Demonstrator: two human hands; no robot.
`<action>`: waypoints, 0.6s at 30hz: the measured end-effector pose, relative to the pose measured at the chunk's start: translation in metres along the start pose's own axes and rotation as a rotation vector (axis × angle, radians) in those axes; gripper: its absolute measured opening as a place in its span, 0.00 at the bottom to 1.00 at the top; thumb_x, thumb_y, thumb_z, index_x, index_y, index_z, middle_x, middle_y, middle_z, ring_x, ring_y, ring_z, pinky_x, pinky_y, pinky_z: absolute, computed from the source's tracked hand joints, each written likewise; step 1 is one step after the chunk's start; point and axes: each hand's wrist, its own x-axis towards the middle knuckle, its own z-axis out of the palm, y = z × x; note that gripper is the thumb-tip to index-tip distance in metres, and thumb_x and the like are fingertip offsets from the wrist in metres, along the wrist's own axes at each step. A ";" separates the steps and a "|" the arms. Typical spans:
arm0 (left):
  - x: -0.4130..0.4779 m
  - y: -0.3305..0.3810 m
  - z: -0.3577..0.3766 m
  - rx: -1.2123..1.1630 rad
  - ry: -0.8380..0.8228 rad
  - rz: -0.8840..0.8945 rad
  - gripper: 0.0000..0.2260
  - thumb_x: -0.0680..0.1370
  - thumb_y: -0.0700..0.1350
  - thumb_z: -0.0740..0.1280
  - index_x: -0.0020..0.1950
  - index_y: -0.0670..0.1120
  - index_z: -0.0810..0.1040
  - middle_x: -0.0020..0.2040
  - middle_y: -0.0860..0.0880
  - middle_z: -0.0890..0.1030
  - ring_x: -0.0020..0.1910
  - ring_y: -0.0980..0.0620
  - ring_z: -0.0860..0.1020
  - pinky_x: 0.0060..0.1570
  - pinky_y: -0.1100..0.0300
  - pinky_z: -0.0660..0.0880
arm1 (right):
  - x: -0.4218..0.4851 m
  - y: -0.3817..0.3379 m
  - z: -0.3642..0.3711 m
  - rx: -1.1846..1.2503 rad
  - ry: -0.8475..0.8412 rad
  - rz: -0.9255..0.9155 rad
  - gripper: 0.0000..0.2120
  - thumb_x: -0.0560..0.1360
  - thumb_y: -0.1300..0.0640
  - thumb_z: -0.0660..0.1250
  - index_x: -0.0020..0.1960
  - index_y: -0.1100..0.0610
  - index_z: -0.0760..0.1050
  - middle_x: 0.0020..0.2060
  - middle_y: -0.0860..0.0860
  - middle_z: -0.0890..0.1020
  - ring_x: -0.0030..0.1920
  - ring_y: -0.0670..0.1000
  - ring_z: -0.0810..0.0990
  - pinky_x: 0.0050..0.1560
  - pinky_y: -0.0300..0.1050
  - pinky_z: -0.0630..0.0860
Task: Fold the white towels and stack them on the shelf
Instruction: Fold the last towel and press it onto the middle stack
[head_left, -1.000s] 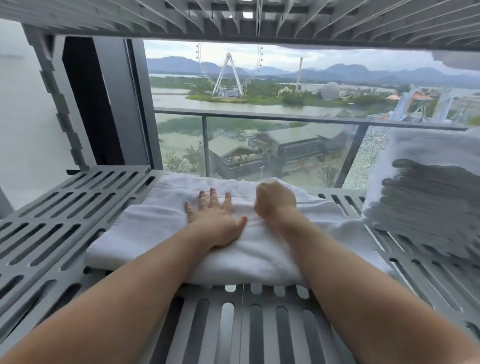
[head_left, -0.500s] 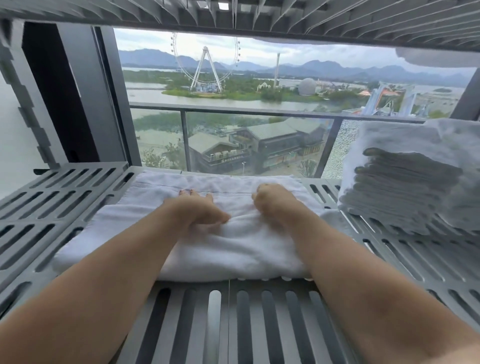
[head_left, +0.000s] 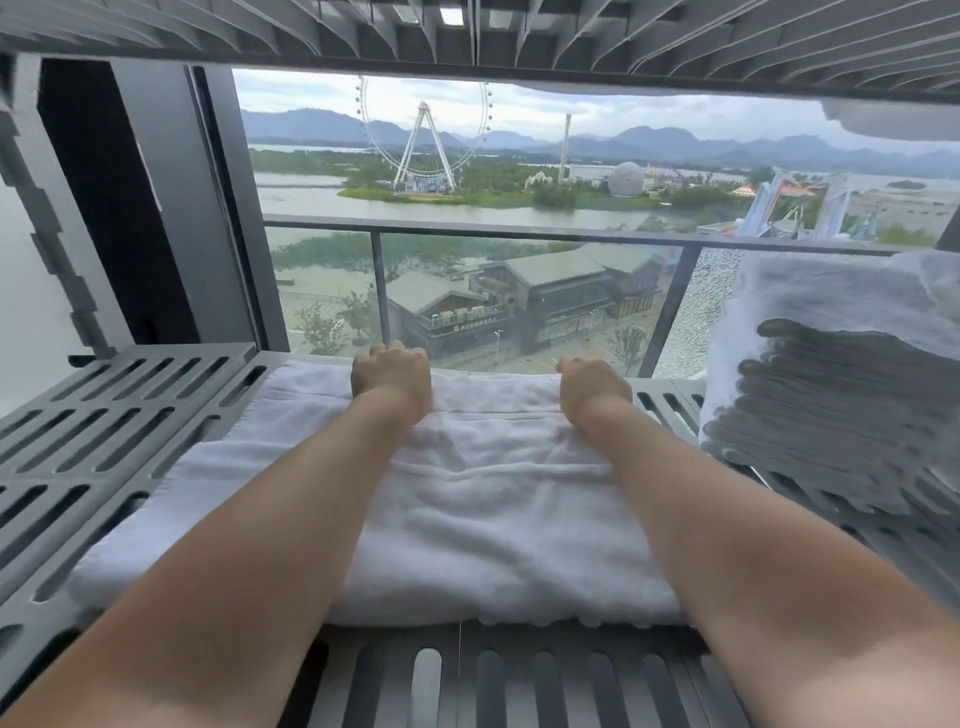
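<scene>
**Both hands curling over the towel's far hem**

Your left hand (head_left: 392, 382) and right hand (head_left: 592, 388) are both curling over the far, twelve o'clock hem of the white towel (head_left: 467, 499), knuckles up. Your fingertips are dipping behind that hem, so you cannot tell how much cloth each one is pinching. The thumbs are hidden too. The hands are sitting well apart, the left toward eleven o'clock and the right toward one o'clock. Your forearms are lying across the towel and covering much of its top.

The towel is lying folded and flat on the slotted grey shelf (head_left: 130, 415), its long side running from nine to three o'clock. Its near fold at six o'clock is covering the tops of a row of slots. The number of layers is hard to make out.

At three o'clock from the towel, a bundle (head_left: 841, 395) of dark grey folded pieces in a hazy white wrap is sitting on the same shelf, cut off by the frame edge. At twelve o'clock the upper shelf (head_left: 519, 31) is crossing overhead, showing its underside. Something white (head_left: 893, 122) is poking out below it at two o'clock, mostly cut off. Beyond the towel a balcony railing (head_left: 519, 236) is running across the window.
</scene>
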 end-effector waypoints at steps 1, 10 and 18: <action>0.008 -0.003 0.006 -0.044 -0.015 0.005 0.16 0.81 0.46 0.59 0.67 0.47 0.74 0.66 0.44 0.74 0.65 0.41 0.73 0.61 0.48 0.72 | 0.004 0.001 0.003 -0.012 -0.016 -0.012 0.22 0.77 0.68 0.53 0.66 0.55 0.73 0.62 0.56 0.76 0.60 0.57 0.76 0.50 0.50 0.75; 0.016 -0.023 0.041 -0.508 0.189 -0.052 0.06 0.81 0.48 0.62 0.54 0.50 0.78 0.52 0.46 0.81 0.51 0.43 0.78 0.52 0.50 0.75 | 0.025 0.007 0.005 0.095 0.063 0.050 0.10 0.76 0.62 0.61 0.54 0.59 0.79 0.53 0.55 0.80 0.53 0.56 0.79 0.50 0.48 0.78; 0.009 -0.023 0.040 -0.596 0.324 -0.114 0.04 0.82 0.45 0.60 0.52 0.48 0.74 0.45 0.44 0.82 0.42 0.43 0.78 0.39 0.54 0.72 | 0.031 -0.021 -0.007 0.151 0.281 0.049 0.07 0.75 0.67 0.64 0.50 0.64 0.79 0.51 0.60 0.79 0.50 0.60 0.80 0.48 0.48 0.78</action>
